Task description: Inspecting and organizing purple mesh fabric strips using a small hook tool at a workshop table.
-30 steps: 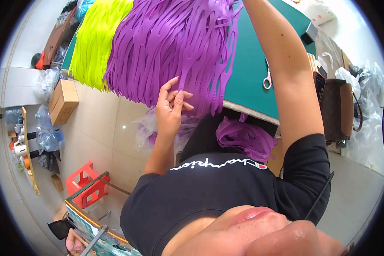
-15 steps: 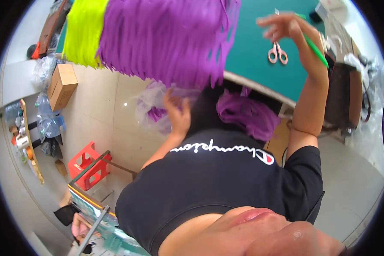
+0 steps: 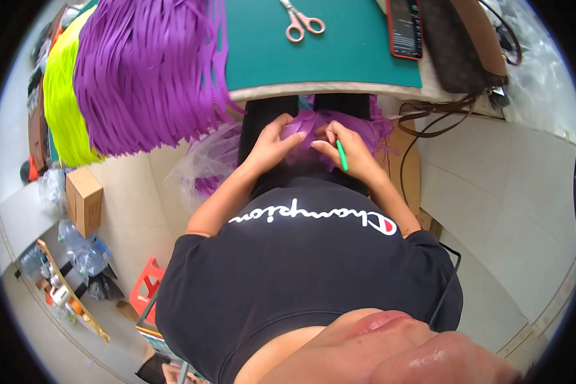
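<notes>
Over my lap, my left hand point(image 3: 270, 148) grips part of a purple ribbon bundle point(image 3: 306, 127), its thumb lying on the near side. Close beside it, my right hand point(image 3: 353, 152) has its fingers curled round a thin green pen-like tool point(image 3: 342, 155). The tool's tip is hidden by the fingers, so its kind does not show. The right fingertips are at the edge of the same purple ribbon. More loose purple ribbon point(image 3: 381, 128) spreads over my right thigh.
Long purple strips point(image 3: 150, 77) and yellow-green strips point(image 3: 64, 96) hang over the edge of the green-topped table point(image 3: 256, 45). Scissors point(image 3: 294, 31) and a phone point(image 3: 406, 32) lie on it, near a brown bag point(image 3: 467, 48). A plastic bag point(image 3: 189, 173) is by my left leg, a carton point(image 3: 84, 200) beyond.
My right hand has come down from above the table to my lap, still with the green tool. My left hand has moved in and closed on the purple ribbon. The whole view has shifted.
</notes>
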Demonstrator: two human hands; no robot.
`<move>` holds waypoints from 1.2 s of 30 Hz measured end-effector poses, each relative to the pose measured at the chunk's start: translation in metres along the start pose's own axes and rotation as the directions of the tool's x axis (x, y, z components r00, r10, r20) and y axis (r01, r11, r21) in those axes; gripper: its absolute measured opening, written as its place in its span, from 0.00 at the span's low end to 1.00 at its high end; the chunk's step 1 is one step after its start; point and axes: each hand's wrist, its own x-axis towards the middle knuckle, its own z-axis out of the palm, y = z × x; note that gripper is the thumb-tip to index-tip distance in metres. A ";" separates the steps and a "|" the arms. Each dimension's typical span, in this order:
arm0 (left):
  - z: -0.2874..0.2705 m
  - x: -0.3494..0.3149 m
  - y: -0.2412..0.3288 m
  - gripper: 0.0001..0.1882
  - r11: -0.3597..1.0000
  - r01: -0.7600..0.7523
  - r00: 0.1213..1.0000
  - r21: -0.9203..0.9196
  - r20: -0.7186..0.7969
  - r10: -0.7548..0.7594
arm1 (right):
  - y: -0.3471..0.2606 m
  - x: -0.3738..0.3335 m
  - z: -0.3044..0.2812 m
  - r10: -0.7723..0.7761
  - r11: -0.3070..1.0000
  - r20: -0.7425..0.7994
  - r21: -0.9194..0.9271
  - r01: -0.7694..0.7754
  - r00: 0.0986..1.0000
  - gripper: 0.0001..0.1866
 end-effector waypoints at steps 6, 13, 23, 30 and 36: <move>0.019 -0.016 0.057 0.10 0.953 -0.303 0.941 -0.009 -0.164 0.297 | 0.012 0.008 0.008 -0.065 0.661 -0.398 0.670 0.339 0.915 0.21; 0.013 -0.026 0.084 0.15 0.556 -0.626 0.578 0.546 -0.154 0.802 | 0.004 0.014 -0.007 -0.281 0.788 -0.482 0.378 0.486 0.830 0.22; 0.006 -0.035 0.076 0.18 0.833 -0.501 0.786 0.234 -0.279 0.551 | -0.051 0.004 -0.056 -0.455 0.768 -0.532 0.171 0.617 0.714 0.21; 0.003 -0.034 0.091 0.32 0.747 -0.156 0.980 -0.646 -0.009 0.197 | -0.059 0.025 -0.051 -0.506 0.771 -0.479 0.121 0.625 0.717 0.22; -0.006 -0.024 0.069 0.29 0.945 0.092 0.964 -0.315 0.264 -0.006 | -0.063 0.034 -0.043 -0.590 0.705 -0.410 0.158 0.691 0.696 0.20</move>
